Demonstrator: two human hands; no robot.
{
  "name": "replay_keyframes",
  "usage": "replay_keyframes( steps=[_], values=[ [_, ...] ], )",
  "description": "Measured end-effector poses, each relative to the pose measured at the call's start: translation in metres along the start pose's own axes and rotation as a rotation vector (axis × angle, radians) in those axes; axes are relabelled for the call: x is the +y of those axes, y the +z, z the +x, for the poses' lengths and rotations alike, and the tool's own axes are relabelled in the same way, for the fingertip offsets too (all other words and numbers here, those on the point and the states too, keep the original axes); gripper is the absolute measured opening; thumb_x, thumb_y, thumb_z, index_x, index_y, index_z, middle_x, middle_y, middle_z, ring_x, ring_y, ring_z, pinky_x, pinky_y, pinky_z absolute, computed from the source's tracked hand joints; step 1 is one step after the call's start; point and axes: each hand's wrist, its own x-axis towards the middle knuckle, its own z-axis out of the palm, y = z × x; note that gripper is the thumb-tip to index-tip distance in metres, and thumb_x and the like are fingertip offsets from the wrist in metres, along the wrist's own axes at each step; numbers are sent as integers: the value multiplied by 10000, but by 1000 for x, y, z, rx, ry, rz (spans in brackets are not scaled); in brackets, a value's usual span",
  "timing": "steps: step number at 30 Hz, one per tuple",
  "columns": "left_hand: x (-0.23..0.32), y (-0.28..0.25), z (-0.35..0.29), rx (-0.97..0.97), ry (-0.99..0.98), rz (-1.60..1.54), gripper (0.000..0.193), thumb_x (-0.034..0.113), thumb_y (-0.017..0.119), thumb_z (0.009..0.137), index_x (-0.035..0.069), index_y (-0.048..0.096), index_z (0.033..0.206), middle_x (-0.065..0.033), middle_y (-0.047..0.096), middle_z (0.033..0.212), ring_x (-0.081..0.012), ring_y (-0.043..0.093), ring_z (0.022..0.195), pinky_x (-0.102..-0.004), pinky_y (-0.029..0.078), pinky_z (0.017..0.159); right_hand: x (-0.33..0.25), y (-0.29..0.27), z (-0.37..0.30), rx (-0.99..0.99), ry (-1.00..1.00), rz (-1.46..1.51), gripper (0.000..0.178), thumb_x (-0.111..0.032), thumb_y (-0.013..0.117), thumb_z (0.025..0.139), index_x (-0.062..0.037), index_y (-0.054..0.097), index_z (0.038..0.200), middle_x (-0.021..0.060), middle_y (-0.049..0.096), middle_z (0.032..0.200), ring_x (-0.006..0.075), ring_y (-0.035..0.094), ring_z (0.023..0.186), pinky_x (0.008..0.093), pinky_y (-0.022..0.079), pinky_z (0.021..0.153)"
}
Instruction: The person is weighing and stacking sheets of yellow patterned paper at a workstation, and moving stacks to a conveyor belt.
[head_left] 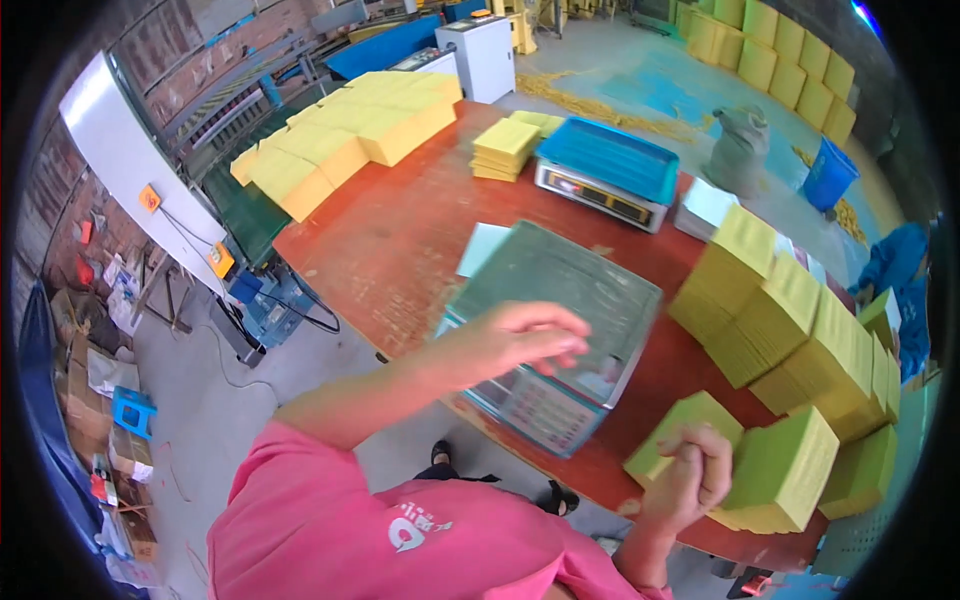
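Observation:
My left hand (540,340) hovers over a weighing scale (590,290) with a grey metal pan and a light keypad on its near side. Its fingers are loosely bent and partly apart, with nothing seen in them. At the lower right, my right hand (692,478) is curled into a fist, and nothing shows in it. Behind that fist lies a yellow paper stack (700,415), and just to its right is another yellow block of paper (785,475). Whether the fist touches either one, I cannot tell.
Tall yellow stacks (770,320) line the right side of the red table (350,270). A blue-trayed scale (605,165) stands at the back, beside a small yellow pile (503,148). More yellow blocks (350,130) fill the far left. Someone's blue sleeve (900,290) shows at right.

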Motion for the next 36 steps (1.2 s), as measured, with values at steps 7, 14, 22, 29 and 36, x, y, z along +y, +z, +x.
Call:
replay_keyframes(
  steps=[7,14,22,29,36],
  values=[
    [-57,-211,-148,417,-61,-147,335,263,516,1001,23,579,1225,-142,652,1150,-223,651,1009,-345,523,865,41,223,-53,-429,498,220,157,50,532,919,23,651,1017,56,650,839,97,601,742,231,475,658],
    [-64,-320,-239,791,-100,-170,317,255,527,991,-2,591,1163,-159,658,1116,-254,657,1004,-376,536,856,65,361,-68,-729,453,316,160,55,527,924,22,650,1019,45,640,837,94,597,766,234,485,707],
    [-77,-400,-225,728,-80,-203,336,288,546,986,20,584,1183,-135,665,1086,-228,657,962,-355,533,822,100,480,-60,-795,481,389,133,33,558,922,15,667,996,33,645,852,68,583,782,223,481,697],
    [-103,-586,-111,733,-20,281,341,262,577,965,-12,603,1167,-141,660,1139,-232,658,1004,-351,530,836,202,618,33,-680,304,227,193,9,545,946,-20,623,1120,23,629,977,93,573,884,256,482,770],
    [-44,-745,82,645,193,1103,486,303,630,899,-46,558,1230,-217,571,1297,-354,540,1205,-433,432,1011,331,774,205,-561,-114,-462,392,-139,641,850,-9,566,1213,195,629,1107,323,635,975,408,519,837]
  ],
)
